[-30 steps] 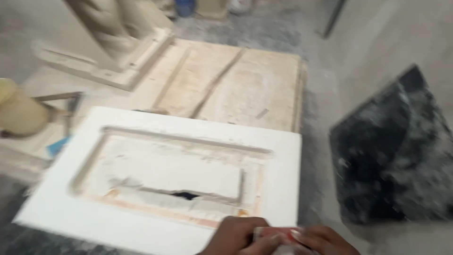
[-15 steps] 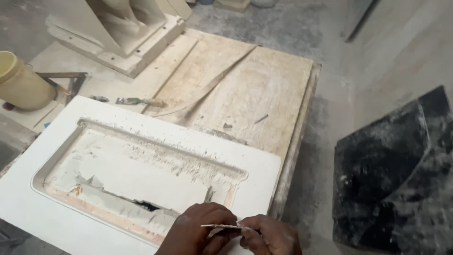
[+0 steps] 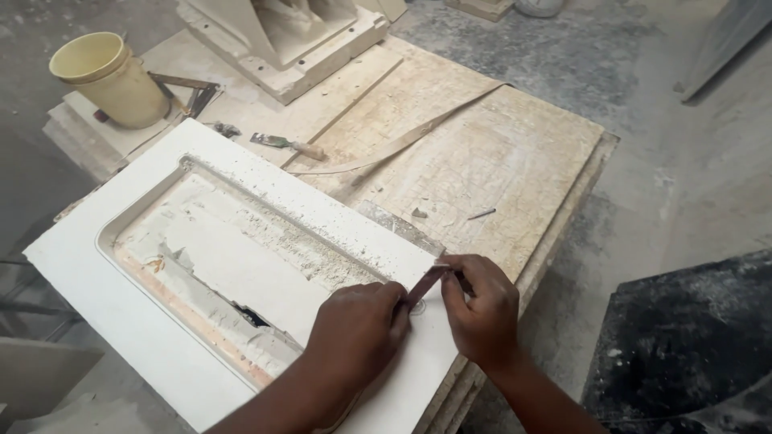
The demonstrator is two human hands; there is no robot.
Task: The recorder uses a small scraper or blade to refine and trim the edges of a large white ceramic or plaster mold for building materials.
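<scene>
A white rectangular slab [image 3: 96, 289] with a recessed, crumbly centre lies on a dusty stone worktable [image 3: 498, 153]. My left hand [image 3: 358, 329] and my right hand [image 3: 478, 309] meet over the slab's near right corner. Between them they pinch a small thin reddish-brown strip [image 3: 424, 287], the left hand at its lower end, the right at its upper end. The strip rests against the slab's white rim. A dark gap shows in the broken filling of the recess [image 3: 251, 315].
A yellow bucket [image 3: 112, 80] stands at the far left beside metal tools. A small trowel-like tool [image 3: 288, 145] and a long thin strip [image 3: 402, 141] lie on the table. A carved stone block [image 3: 281, 40] sits at the back. A dark slab [image 3: 691, 345] lies on the floor at right.
The view has dropped and shifted so the slab sits more to the left. My hands have come up into view and spread apart, stretching the strip over the slab's corner.
</scene>
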